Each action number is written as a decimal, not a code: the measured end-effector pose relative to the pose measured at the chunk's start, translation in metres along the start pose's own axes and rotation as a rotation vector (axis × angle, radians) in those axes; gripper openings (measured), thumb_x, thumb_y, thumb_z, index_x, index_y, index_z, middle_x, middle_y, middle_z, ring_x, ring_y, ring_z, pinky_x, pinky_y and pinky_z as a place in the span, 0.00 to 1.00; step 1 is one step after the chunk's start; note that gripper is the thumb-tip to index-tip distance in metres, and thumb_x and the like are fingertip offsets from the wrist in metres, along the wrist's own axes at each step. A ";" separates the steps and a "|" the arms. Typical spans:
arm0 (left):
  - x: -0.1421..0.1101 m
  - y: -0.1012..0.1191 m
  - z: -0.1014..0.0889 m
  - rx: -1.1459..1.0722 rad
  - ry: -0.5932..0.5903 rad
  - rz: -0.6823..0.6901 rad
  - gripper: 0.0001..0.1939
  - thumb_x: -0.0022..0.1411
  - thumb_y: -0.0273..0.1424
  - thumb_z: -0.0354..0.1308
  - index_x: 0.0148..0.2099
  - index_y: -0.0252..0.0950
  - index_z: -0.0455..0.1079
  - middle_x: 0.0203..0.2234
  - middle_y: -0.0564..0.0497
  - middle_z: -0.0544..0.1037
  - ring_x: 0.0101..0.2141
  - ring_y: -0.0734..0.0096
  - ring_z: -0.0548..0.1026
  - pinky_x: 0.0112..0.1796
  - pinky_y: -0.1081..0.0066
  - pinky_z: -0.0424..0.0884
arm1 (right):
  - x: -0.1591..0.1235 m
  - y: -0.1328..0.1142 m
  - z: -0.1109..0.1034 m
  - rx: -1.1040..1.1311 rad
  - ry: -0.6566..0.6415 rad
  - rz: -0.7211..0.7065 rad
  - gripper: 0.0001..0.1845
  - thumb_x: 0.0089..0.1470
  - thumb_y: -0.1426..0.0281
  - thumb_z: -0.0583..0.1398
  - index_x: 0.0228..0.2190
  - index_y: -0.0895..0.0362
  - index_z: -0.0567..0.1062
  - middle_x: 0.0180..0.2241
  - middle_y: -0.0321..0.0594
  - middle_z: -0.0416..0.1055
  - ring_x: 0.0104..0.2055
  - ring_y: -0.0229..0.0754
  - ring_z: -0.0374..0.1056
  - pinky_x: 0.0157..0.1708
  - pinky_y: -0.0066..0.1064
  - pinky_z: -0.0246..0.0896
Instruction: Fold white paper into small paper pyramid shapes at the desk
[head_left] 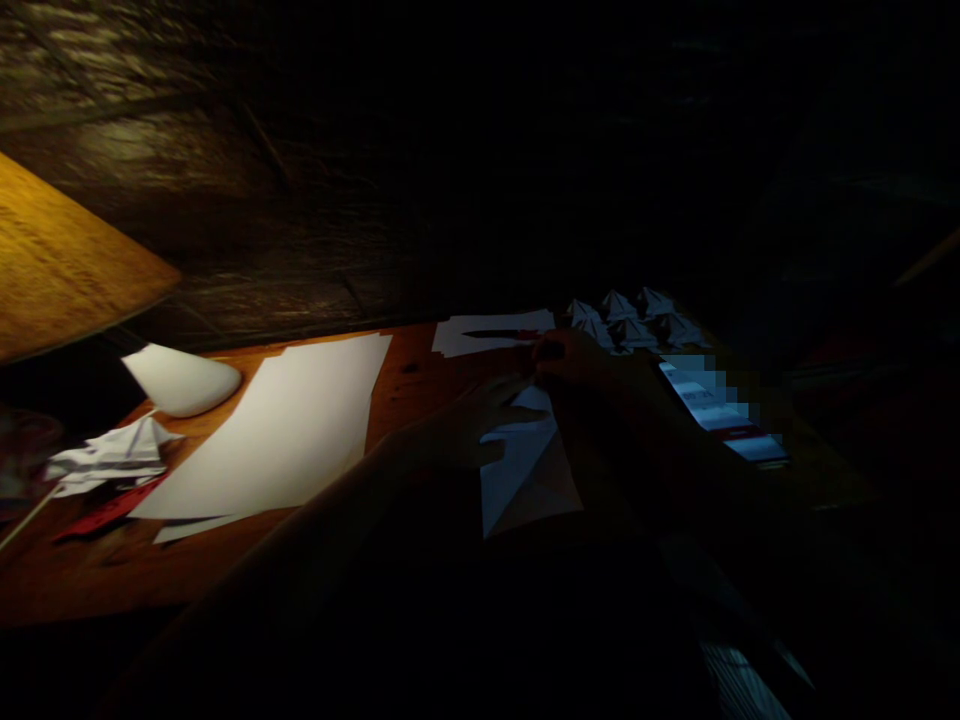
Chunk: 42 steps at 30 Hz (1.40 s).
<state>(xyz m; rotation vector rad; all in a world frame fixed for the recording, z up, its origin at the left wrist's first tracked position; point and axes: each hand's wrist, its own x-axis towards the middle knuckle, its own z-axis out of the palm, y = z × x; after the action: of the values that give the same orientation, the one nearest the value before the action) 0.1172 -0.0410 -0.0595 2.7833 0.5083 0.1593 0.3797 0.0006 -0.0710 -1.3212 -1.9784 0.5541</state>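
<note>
The scene is very dark. A partly folded white paper (pixel 525 470) lies on the wooden table (pixel 405 385) in front of me. My left hand (pixel 469 425) rests flat on its upper left part, fingers stretched toward the top corner. My right hand (pixel 574 360) sits at the paper's top tip, fingers curled in a pinch on the fold. Both forearms are in deep shadow.
A stack of white sheets (pixel 285 430) lies to the left, another sheet (pixel 487 332) at the back. Several folded paper figures (pixel 634 320) stand at the back right. A lit phone (pixel 720 405) lies right. A lamp shade (pixel 60 260), white lamp base (pixel 180 380) and crumpled folded paper (pixel 112 455) sit left.
</note>
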 end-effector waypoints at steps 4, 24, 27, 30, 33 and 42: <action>0.000 0.002 -0.002 0.015 -0.012 -0.021 0.35 0.63 0.35 0.61 0.71 0.54 0.61 0.76 0.55 0.42 0.72 0.45 0.47 0.67 0.36 0.50 | 0.000 -0.002 0.000 0.007 0.008 0.014 0.09 0.43 0.76 0.67 0.31 0.57 0.81 0.34 0.38 0.81 0.37 0.44 0.74 0.39 0.32 0.66; 0.000 0.002 -0.003 0.060 -0.037 -0.021 0.35 0.63 0.35 0.61 0.71 0.53 0.61 0.76 0.50 0.45 0.73 0.46 0.44 0.66 0.37 0.51 | 0.000 -0.003 -0.002 0.050 -0.081 -0.028 0.10 0.44 0.71 0.70 0.32 0.57 0.77 0.33 0.40 0.78 0.34 0.42 0.72 0.36 0.33 0.65; -0.001 0.002 -0.004 0.057 -0.041 -0.008 0.36 0.64 0.35 0.61 0.72 0.52 0.60 0.76 0.51 0.42 0.74 0.48 0.42 0.68 0.40 0.49 | 0.000 -0.002 -0.001 0.053 -0.065 -0.029 0.10 0.44 0.71 0.70 0.31 0.57 0.77 0.33 0.40 0.78 0.34 0.43 0.72 0.37 0.33 0.65; -0.002 0.003 -0.006 0.055 -0.046 0.000 0.37 0.64 0.33 0.61 0.73 0.52 0.58 0.76 0.52 0.40 0.74 0.48 0.41 0.68 0.41 0.48 | 0.000 -0.001 0.000 0.052 -0.058 -0.032 0.10 0.44 0.70 0.70 0.31 0.57 0.78 0.33 0.39 0.78 0.34 0.42 0.72 0.37 0.33 0.65; -0.003 0.003 -0.006 0.056 -0.047 0.003 0.36 0.65 0.34 0.61 0.73 0.53 0.57 0.76 0.52 0.38 0.74 0.47 0.41 0.68 0.40 0.48 | 0.000 -0.001 -0.001 0.070 -0.063 -0.028 0.10 0.43 0.70 0.70 0.31 0.57 0.78 0.33 0.38 0.78 0.34 0.42 0.72 0.36 0.33 0.65; -0.004 -0.002 -0.006 0.041 -0.055 0.060 0.38 0.66 0.46 0.62 0.74 0.52 0.55 0.76 0.50 0.37 0.74 0.42 0.39 0.68 0.40 0.48 | -0.001 -0.002 -0.002 0.022 -0.067 -0.058 0.10 0.45 0.71 0.69 0.33 0.58 0.78 0.34 0.41 0.78 0.36 0.44 0.72 0.39 0.34 0.65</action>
<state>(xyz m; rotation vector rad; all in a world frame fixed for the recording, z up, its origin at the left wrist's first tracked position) 0.1120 -0.0386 -0.0547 2.8356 0.4195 0.0865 0.3801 -0.0011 -0.0690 -1.2420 -2.0524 0.5982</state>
